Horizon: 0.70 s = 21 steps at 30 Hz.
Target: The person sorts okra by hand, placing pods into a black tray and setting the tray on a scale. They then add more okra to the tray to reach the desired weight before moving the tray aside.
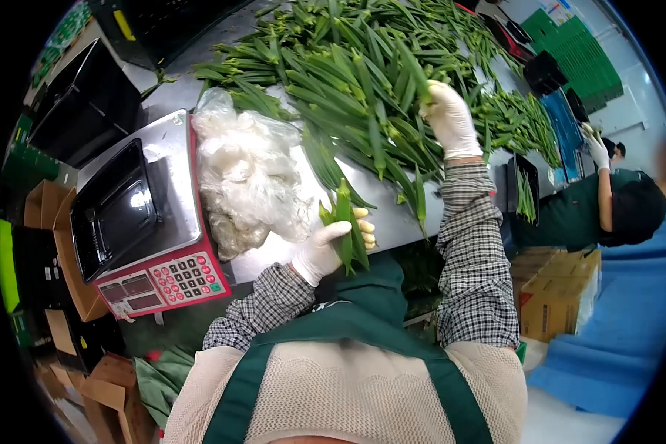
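My left hand (331,240), in a white glove, is closed around a few okra pods (345,226) near the table's front edge. Further out and to the right, my gloved right hand (451,118) grips a single okra pod (412,66) by its stem end, over the pile. The big heap of okra (333,96) spreads across the metal table (366,211). Left of my left hand lies a bundle of clear plastic bags (248,174). Beyond it stands a red scale (163,274) bearing a black tray (115,211).
Stacked black trays (85,107) stand at the left, below a black crate (163,29). On the right a co-worker in a dark green top (570,211) works by a tray (524,203) with okra. Cardboard boxes (559,292) and green crates (577,59) are further right.
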{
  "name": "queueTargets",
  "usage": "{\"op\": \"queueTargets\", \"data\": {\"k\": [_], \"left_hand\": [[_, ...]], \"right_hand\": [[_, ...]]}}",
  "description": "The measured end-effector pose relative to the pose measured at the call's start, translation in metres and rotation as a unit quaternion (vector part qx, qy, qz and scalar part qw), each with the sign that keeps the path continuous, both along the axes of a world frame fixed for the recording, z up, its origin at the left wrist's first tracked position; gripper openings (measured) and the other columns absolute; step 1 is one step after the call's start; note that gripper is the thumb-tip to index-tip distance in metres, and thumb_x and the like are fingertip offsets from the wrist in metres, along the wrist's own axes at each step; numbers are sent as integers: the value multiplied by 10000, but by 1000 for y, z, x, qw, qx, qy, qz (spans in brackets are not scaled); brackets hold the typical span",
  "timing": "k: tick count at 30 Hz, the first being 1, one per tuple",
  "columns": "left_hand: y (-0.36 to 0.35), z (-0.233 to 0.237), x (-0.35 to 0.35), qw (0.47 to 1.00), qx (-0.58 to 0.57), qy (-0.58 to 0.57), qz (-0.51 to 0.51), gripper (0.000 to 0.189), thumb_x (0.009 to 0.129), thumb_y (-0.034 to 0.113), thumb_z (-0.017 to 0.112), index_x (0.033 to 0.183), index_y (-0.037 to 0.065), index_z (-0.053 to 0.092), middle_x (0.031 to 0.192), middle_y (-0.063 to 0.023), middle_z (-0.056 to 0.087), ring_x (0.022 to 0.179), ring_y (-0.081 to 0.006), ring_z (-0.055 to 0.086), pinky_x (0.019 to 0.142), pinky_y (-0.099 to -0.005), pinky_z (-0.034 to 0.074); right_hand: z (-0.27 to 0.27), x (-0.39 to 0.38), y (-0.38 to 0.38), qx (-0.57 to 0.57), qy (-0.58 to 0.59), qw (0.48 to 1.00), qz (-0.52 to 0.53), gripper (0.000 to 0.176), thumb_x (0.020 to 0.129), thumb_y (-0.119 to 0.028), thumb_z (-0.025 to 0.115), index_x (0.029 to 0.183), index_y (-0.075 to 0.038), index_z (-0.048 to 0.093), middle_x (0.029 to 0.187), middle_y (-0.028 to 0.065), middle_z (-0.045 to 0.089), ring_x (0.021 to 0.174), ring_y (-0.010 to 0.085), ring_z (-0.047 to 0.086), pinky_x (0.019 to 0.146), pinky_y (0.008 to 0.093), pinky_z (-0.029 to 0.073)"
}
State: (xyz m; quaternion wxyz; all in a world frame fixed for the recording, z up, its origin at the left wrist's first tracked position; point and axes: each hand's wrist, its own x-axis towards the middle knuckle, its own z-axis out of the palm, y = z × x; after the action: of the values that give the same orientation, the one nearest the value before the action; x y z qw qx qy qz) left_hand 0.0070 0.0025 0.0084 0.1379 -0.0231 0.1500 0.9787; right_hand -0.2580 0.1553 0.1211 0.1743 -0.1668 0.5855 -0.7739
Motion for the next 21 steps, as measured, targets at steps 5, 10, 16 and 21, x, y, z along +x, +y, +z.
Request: {"op": "queueTargets", "data": {"k": [5,10,16,21], "left_hand": [[1,2,2,1000,-6,1,15,434,843,154,547,1230,-26,467,1013,-171,619,919,-284,619,878,-439,496],[2,1,0,1000,-13,-8,7,470,823,202,566,1224,-29,488,1028,-172,616,920,-288,616,877,-442,486],[1,-3,-2,1000,-3,-14,-5,489,820,208,571,1232,-39,480,1055,-184,600,943,-302,601,888,-449,475],[2,-4,-1,1000,0,12,9,452,849,183,546,1239,-31,466,1040,-177,611,931,-294,609,887,-443,479]], "right_hand": [[12,75,123,-102,5,995,-17,311,897,-177,554,1148,6,532,981,42,582,766,116,519,692,266,426],[-35,190,278,139,-24,941,-306,255,876,-142,578,1092,-8,599,869,13,584,665,79,492,602,213,412],[-31,204,188,393,70,868,-296,187,868,-108,597,1021,-28,668,859,-8,622,701,55,514,636,191,413],[-55,133,62,388,356,830,-184,136,797,-56,628,930,-28,615,879,114,596,795,279,596,724,333,487]]}}
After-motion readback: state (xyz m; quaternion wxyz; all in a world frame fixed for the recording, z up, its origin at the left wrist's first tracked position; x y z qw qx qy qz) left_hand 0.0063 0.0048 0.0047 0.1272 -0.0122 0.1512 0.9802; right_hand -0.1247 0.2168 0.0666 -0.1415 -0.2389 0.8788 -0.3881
